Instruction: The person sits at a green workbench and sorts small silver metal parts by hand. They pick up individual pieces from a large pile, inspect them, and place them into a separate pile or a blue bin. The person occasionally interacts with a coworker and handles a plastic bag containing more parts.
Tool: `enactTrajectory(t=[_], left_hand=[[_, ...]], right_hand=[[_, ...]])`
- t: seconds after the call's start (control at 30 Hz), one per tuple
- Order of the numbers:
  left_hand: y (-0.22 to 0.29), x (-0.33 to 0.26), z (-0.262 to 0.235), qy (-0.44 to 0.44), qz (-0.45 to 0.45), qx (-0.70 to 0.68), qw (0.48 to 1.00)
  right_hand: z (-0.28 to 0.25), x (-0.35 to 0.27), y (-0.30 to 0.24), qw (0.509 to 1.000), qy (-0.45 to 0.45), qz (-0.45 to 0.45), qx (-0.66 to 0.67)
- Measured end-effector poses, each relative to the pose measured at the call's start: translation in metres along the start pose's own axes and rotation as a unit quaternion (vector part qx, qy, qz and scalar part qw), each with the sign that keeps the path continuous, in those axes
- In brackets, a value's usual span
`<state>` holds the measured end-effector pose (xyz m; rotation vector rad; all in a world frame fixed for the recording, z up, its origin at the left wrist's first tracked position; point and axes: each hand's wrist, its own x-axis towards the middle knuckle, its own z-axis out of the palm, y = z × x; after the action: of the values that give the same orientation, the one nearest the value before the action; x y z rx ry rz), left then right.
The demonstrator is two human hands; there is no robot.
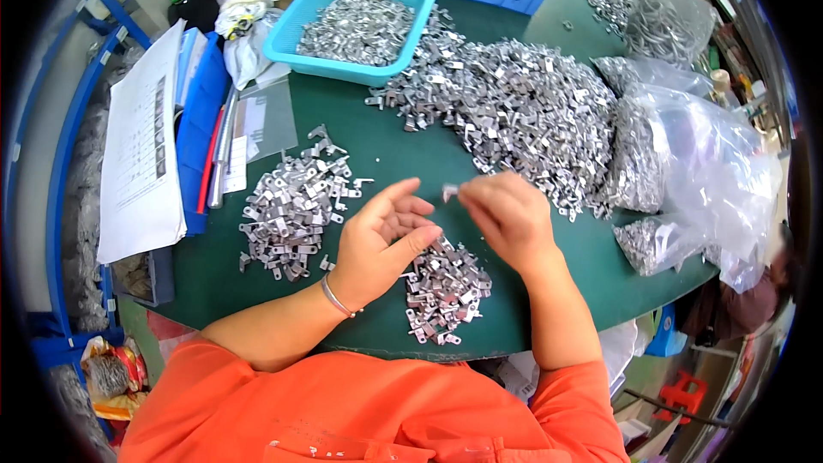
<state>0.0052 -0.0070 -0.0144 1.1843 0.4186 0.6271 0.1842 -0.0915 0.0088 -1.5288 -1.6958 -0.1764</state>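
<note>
Centrally, right hand (507, 216) pinching 1 small metal clip (448, 192), left hand (381, 240) open, empty, above small clip pile (446, 290).

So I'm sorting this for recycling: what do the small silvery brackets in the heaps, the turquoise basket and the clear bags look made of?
Small silvery brackets: probably stamped sheet metal with a bright, plated-looking finish; they glint and have sharp bent edges. Turquoise basket: moulded plastic, matt, with a slotted wall. Clear bags: thin plastic film, crinkled and see-through.
</note>
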Motion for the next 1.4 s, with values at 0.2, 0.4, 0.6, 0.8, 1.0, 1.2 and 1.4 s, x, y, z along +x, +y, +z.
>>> enactTrajectory(t=[0.2, 0.4, 0.6, 0.8, 1.0, 1.2, 1.4], left_hand=[[0.004, 0.004, -0.004, -0.011, -0.006, 0.008, 1.000], [0.001, 0.005, -0.003, -0.019, 0.054, 0.019, 0.998], [0.008, 0.002, 0.000, -0.035, 0.177, 0.185, 0.966], [0.070, 0.026, -0.039, 0.168, 0.313, 0.523, 0.775], [0.079, 0.030, -0.085, 0.134, 0.086, 0.606, 0.780], [0.066, 0.033, -0.089, 0.118, 0.075, 0.578, 0.804], [0.064, 0.037, -0.079, 0.041, 0.149, 0.597, 0.787]], right_hand=[[0.004, 0.003, -0.011, 0.993, -0.030, -0.015, 0.117], [-0.004, 0.001, -0.019, 0.840, -0.100, 0.367, 0.388], [-0.011, 0.007, -0.019, 0.945, -0.143, 0.102, 0.276], [-0.007, -0.004, 0.017, 0.980, -0.007, 0.169, -0.100], [0.005, -0.005, 0.029, 0.977, -0.027, 0.135, -0.161], [0.001, -0.004, 0.014, 0.953, 0.022, 0.297, 0.050], [0.007, -0.007, 0.020, 0.983, -0.048, 0.134, -0.120]])
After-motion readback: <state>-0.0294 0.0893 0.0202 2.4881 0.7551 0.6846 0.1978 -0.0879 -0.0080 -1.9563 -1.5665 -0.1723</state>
